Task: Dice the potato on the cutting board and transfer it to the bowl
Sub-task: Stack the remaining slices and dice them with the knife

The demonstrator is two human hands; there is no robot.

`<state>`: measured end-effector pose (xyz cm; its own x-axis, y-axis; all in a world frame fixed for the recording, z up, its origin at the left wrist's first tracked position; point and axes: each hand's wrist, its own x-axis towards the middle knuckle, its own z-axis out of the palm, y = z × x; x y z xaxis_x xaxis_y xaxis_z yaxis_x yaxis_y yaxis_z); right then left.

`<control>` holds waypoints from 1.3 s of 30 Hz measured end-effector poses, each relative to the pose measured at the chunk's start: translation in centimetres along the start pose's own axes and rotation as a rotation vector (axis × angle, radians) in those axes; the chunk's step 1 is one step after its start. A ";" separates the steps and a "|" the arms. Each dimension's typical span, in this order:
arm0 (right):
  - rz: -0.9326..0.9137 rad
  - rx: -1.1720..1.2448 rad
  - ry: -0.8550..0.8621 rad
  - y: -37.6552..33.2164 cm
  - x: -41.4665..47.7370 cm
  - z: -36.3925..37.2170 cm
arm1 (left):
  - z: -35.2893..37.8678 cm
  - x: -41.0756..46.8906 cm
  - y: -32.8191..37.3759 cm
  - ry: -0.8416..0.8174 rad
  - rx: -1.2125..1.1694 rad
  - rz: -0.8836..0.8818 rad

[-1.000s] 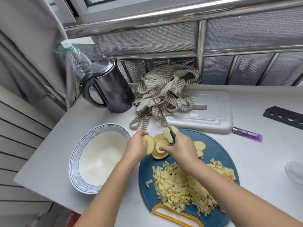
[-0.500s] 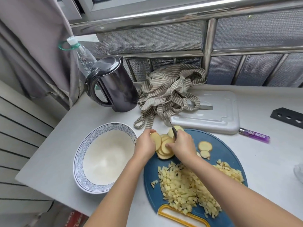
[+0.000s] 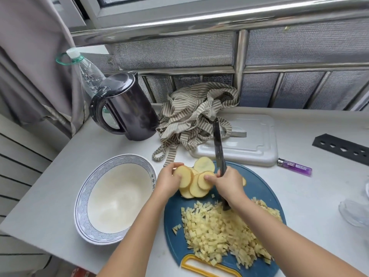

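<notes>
Gripping knife (image 3: pixel 218 144), right fingers (image 3: pixel 211 177); left fingers (image 3: pixel 175 172) pinch slices (image 3: pixel 196 184); kettle (image 3: pixel 129 110), apron (image 3: pixel 191 116), lighter (image 3: pixel 294 169) behind board (image 3: pixel 257 182).

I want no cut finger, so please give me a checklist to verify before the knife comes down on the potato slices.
1. Right hand grips the knife: ok.
2. Blade away from the left hand: ok, it points to the far side.
3. Potato slices lie flat: not ok, they are fanned and the left hand holds one tilted.
4. Bare room on the blue cutting board beyond the diced potato: ok.
5. Bowl empty beside the board: ok.
6. Blade sharpness: cannot tell.
</notes>
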<state>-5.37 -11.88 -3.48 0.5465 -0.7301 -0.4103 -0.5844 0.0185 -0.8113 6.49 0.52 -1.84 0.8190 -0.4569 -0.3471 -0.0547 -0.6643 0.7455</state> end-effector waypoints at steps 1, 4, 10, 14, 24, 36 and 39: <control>-0.005 0.022 0.010 0.1 -0.1 0.5 | -0.1 0.0 -0.1 0.012 -0.047 -0.014; -0.018 0.113 0.016 -0.2 -0.6 1.7 | -0.1 -0.4 -0.1 -0.001 -0.088 -0.034; -0.074 0.091 0.038 -0.7 -0.3 -1.5 | 0.4 -0.9 -0.5 -0.060 0.209 0.115; -0.097 -0.025 0.066 0.4 0.0 -5.3 | 1.1 -1.3 -1.4 -0.181 0.560 0.175; -0.082 -0.088 0.040 2.8 -0.5 -7.3 | 1.9 -0.6 -1.1 -0.212 0.665 0.282; -0.110 -0.080 0.060 2.2 -0.4 -8.8 | 5.4 4.4 4.2 -0.109 0.711 0.148; -0.111 -0.091 0.062 2.1 -0.4 -9.2 | 5.3 5.1 4.2 -0.108 0.595 0.200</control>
<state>-12.31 -17.78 -1.18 0.5746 -0.7648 -0.2912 -0.5755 -0.1246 -0.8082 7.43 -7.73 -3.55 0.6996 -0.6424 -0.3129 -0.5337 -0.7610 0.3690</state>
